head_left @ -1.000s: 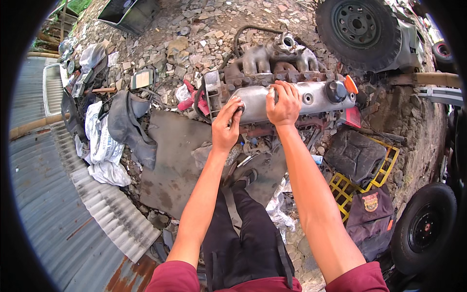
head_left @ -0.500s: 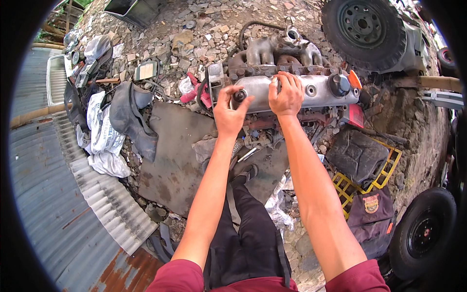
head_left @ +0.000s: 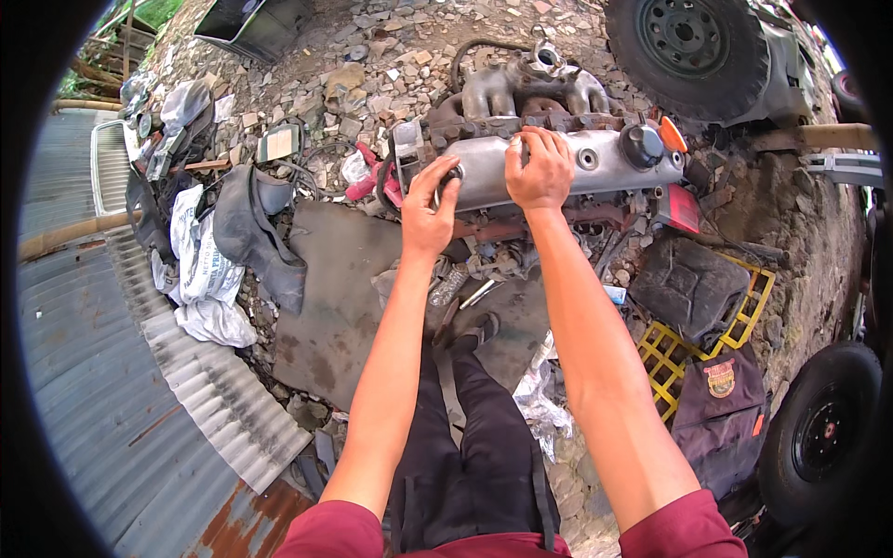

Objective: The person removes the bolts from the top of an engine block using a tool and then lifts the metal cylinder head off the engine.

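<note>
A silver valve cover [head_left: 479, 166] lies along the top of an engine head in front of me. At its left end, my left hand [head_left: 431, 209] has thumb and forefinger closed around a small black round fitting [head_left: 456, 173], mostly covered by the fingers. My right hand [head_left: 541, 172] rests on the middle of the cover, its fingers curled together at the far edge of the top. Whatever is under those fingertips is hidden. To the right of that hand are a ringed bolt hole [head_left: 586, 159] and a black oil filler cap [head_left: 641, 146].
Behind the cover rises a metal manifold [head_left: 493, 91]. A wheel with tyre [head_left: 688, 46] lies at far right, a black jerrycan [head_left: 688, 286] and yellow crate [head_left: 662, 358] nearer. Dark sheet [head_left: 326, 288] covers ground by my feet; corrugated metal [head_left: 102, 372] lines the left.
The view has shifted slightly. My left thumb and forefinger have drawn closer around the black fitting, which shows less now. My right hand stays on the middle of the cover.
</note>
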`<state>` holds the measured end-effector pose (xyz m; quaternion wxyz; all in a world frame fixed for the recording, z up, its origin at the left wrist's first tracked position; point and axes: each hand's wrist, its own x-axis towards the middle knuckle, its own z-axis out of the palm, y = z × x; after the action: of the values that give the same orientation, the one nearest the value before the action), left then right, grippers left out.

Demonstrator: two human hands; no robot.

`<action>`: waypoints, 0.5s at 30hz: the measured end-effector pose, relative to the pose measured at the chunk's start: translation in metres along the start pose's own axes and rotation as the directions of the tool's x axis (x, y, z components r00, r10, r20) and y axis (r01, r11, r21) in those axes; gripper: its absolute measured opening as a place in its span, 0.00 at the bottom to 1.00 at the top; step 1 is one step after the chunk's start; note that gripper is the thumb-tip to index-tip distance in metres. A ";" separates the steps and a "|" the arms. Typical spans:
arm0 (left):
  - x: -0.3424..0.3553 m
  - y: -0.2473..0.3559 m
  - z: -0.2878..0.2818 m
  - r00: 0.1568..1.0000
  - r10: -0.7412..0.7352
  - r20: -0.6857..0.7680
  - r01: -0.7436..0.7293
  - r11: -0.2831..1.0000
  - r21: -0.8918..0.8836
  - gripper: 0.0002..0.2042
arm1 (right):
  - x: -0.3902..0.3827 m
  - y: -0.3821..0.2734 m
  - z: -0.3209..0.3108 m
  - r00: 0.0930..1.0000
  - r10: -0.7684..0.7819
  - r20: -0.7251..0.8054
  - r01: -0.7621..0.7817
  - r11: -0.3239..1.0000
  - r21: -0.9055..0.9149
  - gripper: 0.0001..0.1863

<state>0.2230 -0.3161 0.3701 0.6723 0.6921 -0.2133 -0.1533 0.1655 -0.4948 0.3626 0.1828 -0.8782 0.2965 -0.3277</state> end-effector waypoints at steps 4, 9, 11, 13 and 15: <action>0.007 0.001 -0.005 0.999 -0.034 0.009 0.034 0.993 -0.114 0.12 | 0.000 0.001 0.000 1.000 -0.008 -0.011 0.007 1.000 -0.007 0.11; 0.003 0.000 -0.001 1.000 0.025 0.010 -0.025 0.998 0.066 0.13 | 0.000 0.003 0.001 1.000 -0.023 -0.020 0.023 1.000 -0.018 0.11; 0.004 -0.008 -0.007 0.998 0.033 0.051 -0.033 0.999 0.005 0.15 | 0.000 0.001 0.000 1.000 -0.028 -0.012 0.027 0.999 -0.020 0.11; 0.004 -0.010 -0.006 0.998 -0.065 0.020 0.067 0.986 -0.151 0.15 | -0.001 0.001 0.001 0.999 -0.029 -0.022 0.029 0.999 -0.023 0.11; 0.004 -0.005 0.000 0.992 -0.121 -0.033 0.112 0.974 -0.198 0.15 | -0.001 0.003 0.003 0.999 -0.032 -0.030 0.031 0.999 -0.022 0.11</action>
<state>0.2267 -0.3185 0.3651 0.7316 0.6372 -0.1413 -0.1971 0.1664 -0.4959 0.3586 0.1634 -0.8796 0.2891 -0.3407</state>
